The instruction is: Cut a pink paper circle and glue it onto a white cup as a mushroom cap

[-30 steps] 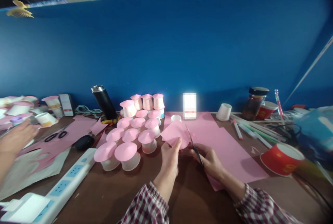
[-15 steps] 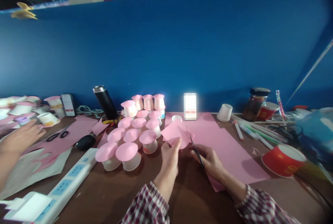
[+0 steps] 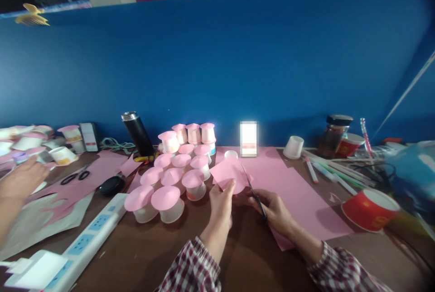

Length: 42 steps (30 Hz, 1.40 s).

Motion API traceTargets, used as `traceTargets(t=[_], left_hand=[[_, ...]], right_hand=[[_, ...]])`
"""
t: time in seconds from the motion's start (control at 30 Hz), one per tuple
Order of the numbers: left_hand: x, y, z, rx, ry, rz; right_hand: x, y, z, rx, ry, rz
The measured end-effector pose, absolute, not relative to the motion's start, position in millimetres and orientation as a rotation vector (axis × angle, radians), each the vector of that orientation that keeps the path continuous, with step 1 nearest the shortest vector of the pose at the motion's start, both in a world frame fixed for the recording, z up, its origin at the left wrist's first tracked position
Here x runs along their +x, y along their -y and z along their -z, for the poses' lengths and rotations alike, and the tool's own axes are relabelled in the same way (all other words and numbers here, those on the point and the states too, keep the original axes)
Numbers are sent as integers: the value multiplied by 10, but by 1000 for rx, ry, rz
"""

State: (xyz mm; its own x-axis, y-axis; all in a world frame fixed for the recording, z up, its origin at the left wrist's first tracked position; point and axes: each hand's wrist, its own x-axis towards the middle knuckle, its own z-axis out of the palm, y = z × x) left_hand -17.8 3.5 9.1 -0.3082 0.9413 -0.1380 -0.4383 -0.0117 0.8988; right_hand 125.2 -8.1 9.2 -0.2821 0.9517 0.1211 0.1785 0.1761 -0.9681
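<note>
Fingers (image 3: 227, 189) pinching pink paper (image 3: 228, 173)

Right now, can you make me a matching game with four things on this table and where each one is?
Things:
1. scissors
2. pink paper piece
3. red cup
4. black flask

Places:
A. lying on its side at the right of the table
B. in the left hand
C. standing at the back by the blue wall
D. in the right hand

Pairs: 1-D, 2-B, 3-A, 4-C
</note>
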Motion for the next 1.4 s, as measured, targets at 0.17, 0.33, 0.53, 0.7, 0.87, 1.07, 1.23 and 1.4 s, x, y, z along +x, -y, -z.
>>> traceTargets(t=[0.17, 0.33, 0.53, 0.7, 0.87, 1.07, 1.23, 1.4], left_hand=[[-181, -12, -165, 607, -1132, -1570], [-177, 3, -213, 590, -1082, -1561], [-167, 10, -216, 603, -1122, -1570], [-171, 10, -201, 628, -1114, -1548], [-170, 17, -186, 660, -1107, -1526], [-150, -36, -65, 694, -1144, -1552], [-146, -47, -16, 702, -1122, -1563], [-151, -44, -8, 701, -1125, -1567]], right_hand=[[1261, 69, -53, -1136, 1622, -1190], [1266, 67, -29, -1116, 1652, -1187], [1260, 84, -51, -1099, 1650, -1205], [1259, 90, -67, -1041, 1629, -1259], [1270, 84, -55, -1008, 1618, -1288], [1278, 86, -80, -1002, 1620, -1294], [1280, 87, -96, -1011, 1633, -1293], [1291, 62, -77, -1003, 1669, -1259]])
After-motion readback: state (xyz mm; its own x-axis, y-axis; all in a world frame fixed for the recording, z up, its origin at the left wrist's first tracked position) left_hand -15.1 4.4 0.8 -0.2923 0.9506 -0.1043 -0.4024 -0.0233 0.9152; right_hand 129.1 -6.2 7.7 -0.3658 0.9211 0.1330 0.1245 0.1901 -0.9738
